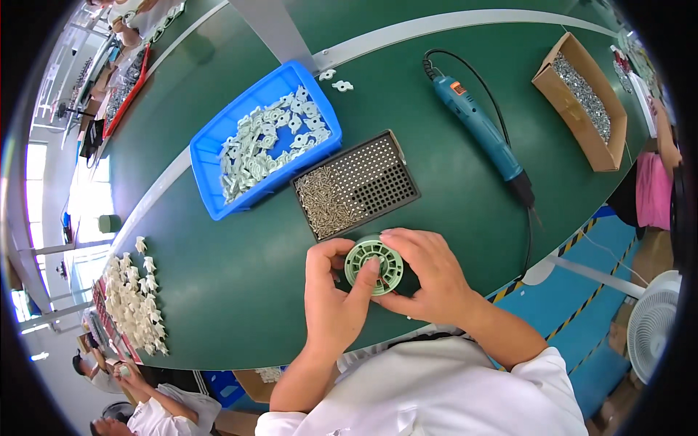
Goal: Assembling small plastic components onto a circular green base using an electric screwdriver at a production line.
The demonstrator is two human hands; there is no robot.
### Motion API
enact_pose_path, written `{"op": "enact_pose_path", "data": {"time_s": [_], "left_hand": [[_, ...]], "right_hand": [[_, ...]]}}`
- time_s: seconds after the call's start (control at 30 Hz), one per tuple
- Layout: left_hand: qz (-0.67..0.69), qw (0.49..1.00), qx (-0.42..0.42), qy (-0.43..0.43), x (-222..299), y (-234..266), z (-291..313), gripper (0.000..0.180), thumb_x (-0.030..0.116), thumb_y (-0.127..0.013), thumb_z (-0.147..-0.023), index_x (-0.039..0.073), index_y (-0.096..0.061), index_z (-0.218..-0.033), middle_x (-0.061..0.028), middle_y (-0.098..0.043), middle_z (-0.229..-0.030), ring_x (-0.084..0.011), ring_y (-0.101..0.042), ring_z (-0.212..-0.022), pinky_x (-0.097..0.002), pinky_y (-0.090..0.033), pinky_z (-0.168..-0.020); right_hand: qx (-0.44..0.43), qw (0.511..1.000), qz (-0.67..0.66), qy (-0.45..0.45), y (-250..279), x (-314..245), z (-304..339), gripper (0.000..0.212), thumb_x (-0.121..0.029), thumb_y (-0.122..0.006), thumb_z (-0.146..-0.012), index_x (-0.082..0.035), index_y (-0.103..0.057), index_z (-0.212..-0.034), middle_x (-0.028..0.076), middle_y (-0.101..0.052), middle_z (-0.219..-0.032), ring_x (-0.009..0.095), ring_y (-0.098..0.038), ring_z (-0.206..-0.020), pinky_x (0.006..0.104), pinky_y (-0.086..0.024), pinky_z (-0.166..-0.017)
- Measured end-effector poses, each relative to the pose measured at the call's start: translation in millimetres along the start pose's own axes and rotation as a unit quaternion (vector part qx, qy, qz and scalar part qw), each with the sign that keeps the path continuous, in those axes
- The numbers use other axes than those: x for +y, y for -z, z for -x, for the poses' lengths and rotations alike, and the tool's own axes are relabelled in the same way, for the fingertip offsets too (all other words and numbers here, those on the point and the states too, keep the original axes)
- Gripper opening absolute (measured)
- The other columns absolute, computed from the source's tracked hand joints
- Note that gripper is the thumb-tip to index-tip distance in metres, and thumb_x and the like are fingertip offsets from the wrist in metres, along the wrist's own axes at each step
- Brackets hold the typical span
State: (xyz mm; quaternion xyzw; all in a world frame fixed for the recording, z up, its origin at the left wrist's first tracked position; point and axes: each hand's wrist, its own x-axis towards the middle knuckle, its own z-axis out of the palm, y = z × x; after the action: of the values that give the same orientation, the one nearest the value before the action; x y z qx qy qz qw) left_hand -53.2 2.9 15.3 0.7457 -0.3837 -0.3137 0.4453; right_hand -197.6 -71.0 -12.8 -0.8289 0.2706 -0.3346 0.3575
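Between both hands, close to the table's near edge, is a round light-green slotted plastic part [393, 269]. My left hand [336, 298] grips its left side, with the thumb pressed on its centre. Around the right rim are the fingers of my right hand [430, 280]. Just beyond the hands lies a dark perforated tray [378, 171], its left part covered with small screws [325, 203]. A blue bin [206, 171] of pale-green flat plastic pieces [254, 149] stands beyond the tray to the left.
A teal electric screwdriver [476, 123] with a black cord lies at the right. A cardboard box [582, 120] of small metal parts stands at the far right. Several cream plastic pieces [134, 305] are heaped at the left edge. Two loose pale-green pieces [342, 86] lie beside the bin.
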Motion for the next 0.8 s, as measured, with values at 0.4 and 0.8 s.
{"op": "enact_pose_path", "data": {"time_s": [0.4,0.8], "left_hand": [[-0.019,0.999,-0.032,0.006,-2,2,-4,0.031,0.011,-0.072,-0.083,0.004,-0.055,-0.108,0.0004,-0.059,-0.092,-0.0080,-0.051,-0.078,-0.0228,-0.040,-0.074],[-0.236,0.919,-0.123,-0.291,-8,36,-9,0.045,0.009,-0.070,-0.075,0.015,-0.060,-0.118,-0.0146,-0.053,-0.122,-0.0312,-0.054,-0.104,-0.0402,-0.044,-0.087]], "right_hand": [[-0.012,1.000,0.003,-0.009,1,-1,0,0.076,-0.019,-0.083,-0.062,-0.003,-0.047,-0.128,0.015,-0.056,-0.122,0.032,-0.056,-0.107,0.0408,-0.043,-0.090],[0.076,0.889,0.414,-0.180,100,58,-47,0.045,-0.033,-0.065,-0.085,-0.003,-0.056,-0.117,0.010,-0.054,-0.096,0.026,-0.054,-0.089,0.0363,-0.045,-0.077]]}}
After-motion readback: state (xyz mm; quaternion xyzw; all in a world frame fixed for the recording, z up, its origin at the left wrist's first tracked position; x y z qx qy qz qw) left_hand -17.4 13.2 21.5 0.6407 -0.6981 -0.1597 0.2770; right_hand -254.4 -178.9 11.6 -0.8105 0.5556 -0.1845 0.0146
